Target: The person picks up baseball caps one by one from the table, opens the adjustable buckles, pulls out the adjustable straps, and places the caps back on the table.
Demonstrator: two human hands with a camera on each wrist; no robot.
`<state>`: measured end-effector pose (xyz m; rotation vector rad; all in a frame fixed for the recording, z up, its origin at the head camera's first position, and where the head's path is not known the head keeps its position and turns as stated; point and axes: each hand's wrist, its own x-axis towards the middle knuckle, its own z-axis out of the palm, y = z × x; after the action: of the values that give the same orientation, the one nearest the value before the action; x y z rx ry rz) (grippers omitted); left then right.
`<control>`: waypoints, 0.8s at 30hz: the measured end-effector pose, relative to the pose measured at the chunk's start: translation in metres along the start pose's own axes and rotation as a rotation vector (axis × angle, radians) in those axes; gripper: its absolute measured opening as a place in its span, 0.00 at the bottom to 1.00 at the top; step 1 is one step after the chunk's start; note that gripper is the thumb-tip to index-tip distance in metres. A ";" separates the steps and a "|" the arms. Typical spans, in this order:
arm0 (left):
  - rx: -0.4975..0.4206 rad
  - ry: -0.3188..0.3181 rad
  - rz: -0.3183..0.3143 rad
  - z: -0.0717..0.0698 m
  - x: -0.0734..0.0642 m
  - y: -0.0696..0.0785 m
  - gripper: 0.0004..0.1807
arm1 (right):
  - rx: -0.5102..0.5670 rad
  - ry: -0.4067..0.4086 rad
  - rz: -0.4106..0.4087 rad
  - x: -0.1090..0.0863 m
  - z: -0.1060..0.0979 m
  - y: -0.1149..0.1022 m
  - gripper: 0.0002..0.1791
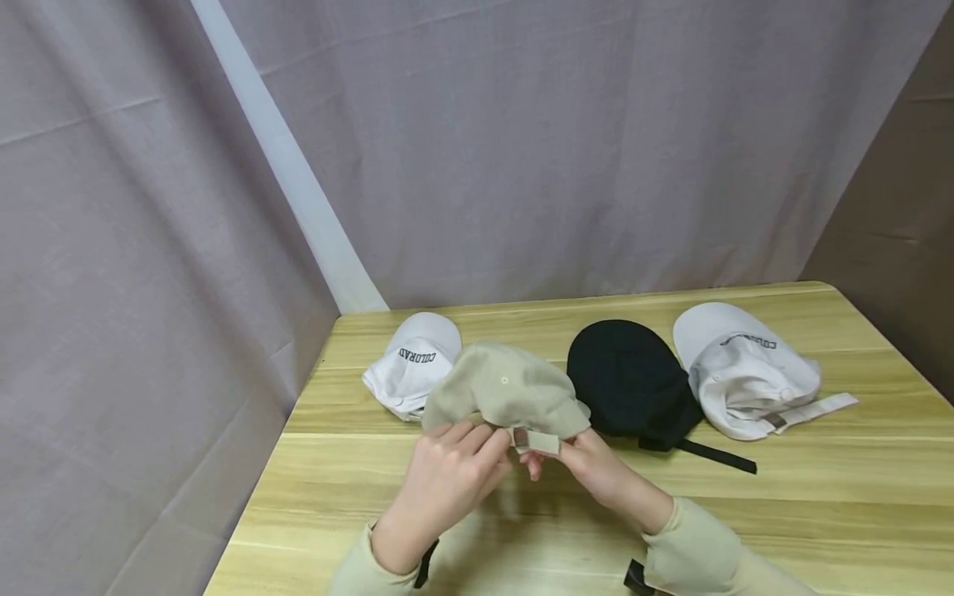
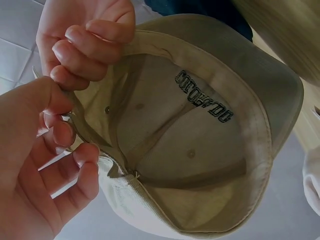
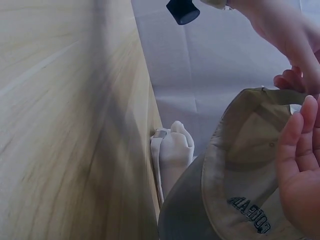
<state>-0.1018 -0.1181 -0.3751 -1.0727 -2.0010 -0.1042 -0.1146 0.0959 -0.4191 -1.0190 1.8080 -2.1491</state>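
Note:
Over the table, both hands hold a beige baseball cap (image 1: 514,389) by its back, with its inside and dark lettering showing in the wrist views. The left hand (image 1: 455,472) pinches the back strap (image 1: 542,444) beside its metal buckle (image 1: 519,439). At the other side of the back opening, the right hand (image 1: 599,470) grips the rim by the strap's end, fingers curled in beneath it. In the left wrist view the brim (image 2: 240,55) points away from both hands. Part of the strap is hidden behind the fingers.
A white cap (image 1: 413,364) lies behind the beige one on the left. To the right are a black cap (image 1: 629,381) with its strap sticking out and another white cap (image 1: 753,372). All lie on the wooden table (image 1: 820,513); grey curtain (image 1: 522,165) hangs behind.

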 end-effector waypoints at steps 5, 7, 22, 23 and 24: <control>-0.006 -0.017 -0.005 0.001 -0.001 0.000 0.05 | -0.001 0.012 0.002 -0.001 -0.001 0.001 0.09; -0.008 -0.018 -0.003 0.002 -0.001 -0.001 0.04 | -0.002 0.018 0.002 -0.001 -0.001 0.002 0.08; 0.029 0.033 -0.001 -0.001 0.015 -0.001 0.07 | 0.119 -0.040 -0.075 0.001 -0.004 0.002 0.20; 0.039 0.032 0.005 -0.001 0.015 -0.001 0.07 | 0.114 -0.038 -0.076 0.001 -0.004 0.002 0.20; 0.046 0.029 0.012 0.000 0.015 -0.001 0.07 | 0.109 -0.036 -0.079 0.002 -0.005 0.001 0.21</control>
<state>-0.1066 -0.1085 -0.3639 -1.0486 -1.9620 -0.0666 -0.1189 0.0984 -0.4199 -1.1134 1.6412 -2.2321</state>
